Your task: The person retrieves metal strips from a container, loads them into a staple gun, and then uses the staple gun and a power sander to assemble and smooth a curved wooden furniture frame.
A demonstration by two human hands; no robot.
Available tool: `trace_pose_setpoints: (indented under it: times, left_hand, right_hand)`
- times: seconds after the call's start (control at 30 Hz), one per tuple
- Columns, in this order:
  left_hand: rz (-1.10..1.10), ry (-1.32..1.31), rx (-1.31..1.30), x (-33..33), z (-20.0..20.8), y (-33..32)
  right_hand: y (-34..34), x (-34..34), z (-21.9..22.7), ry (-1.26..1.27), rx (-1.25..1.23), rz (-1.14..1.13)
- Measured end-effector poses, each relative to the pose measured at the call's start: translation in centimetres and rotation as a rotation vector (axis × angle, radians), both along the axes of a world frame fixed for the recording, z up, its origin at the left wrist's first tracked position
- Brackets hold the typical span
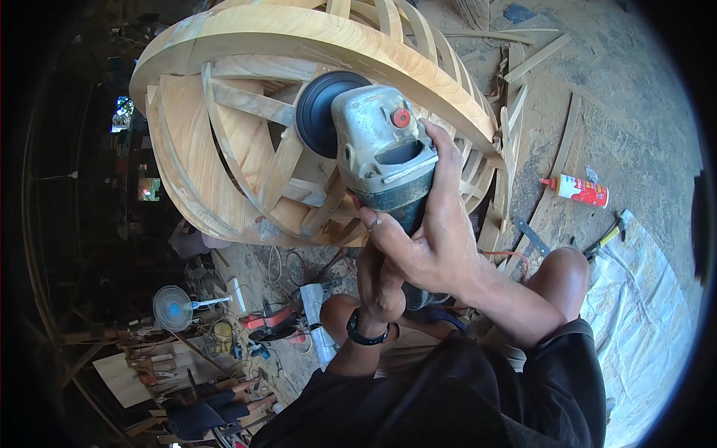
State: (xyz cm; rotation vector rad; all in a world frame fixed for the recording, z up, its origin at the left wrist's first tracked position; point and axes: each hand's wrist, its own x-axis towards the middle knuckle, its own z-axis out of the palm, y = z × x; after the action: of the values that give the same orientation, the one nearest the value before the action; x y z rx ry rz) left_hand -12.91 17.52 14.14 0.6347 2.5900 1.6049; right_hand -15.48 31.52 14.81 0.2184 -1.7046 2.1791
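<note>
An angle grinder [381, 145] with a worn silver gear head, a red button and a dark body is in both my hands. Its round black disc [317, 112] is against or very close to the curved wooden frame [246, 41]; I cannot tell which. My right hand [448, 235] wraps round the body just behind the gear head. Lower down, my left hand [379, 280], with a black band at the wrist, closes round the rear of the grinder. The frame has a thick pale rim, curved ribs and slats. My hands hide part of the grinder's body.
On the dusty floor at the right lie wood strips [560, 153], a red-and-white bottle [581, 191], a hammer [609, 235] and a white sheet [635, 306]. A fan [173, 308], tools, cables and another person [202, 411] are at the lower left.
</note>
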Motion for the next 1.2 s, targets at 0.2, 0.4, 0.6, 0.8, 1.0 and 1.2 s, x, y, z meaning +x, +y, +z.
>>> trace_pose_setpoints:
  times: [0.2,0.4,0.6,0.8,1.0,1.2]
  left_hand:
    - [-0.183,0.091,0.019,-1.1,-0.8,-0.5]
    - [-0.114,-0.040,0.001,0.4,-1.5,-0.2]
    - [-0.107,-0.247,0.010,2.0,-3.1,1.4]
    - [-0.016,-0.182,0.026,2.5,-5.1,1.7]
    - [0.066,-0.089,0.070,2.1,-5.0,2.8]
    - [-0.015,-0.167,0.034,1.5,-4.1,2.7]
  right_hand:
    - [0.0,-0.2,-1.3,0.067,0.032,-0.047]
    - [0.4,0.5,-2.5,0.009,0.018,-0.107]
    - [0.4,2.8,-7.0,-0.048,-0.018,-0.135]
    - [0.6,2.8,-8.0,-0.054,-0.047,-0.053]
    - [1.4,1.8,-7.5,-0.063,0.004,-0.056]
    - [2.2,1.5,-6.8,-0.071,-0.117,0.035]
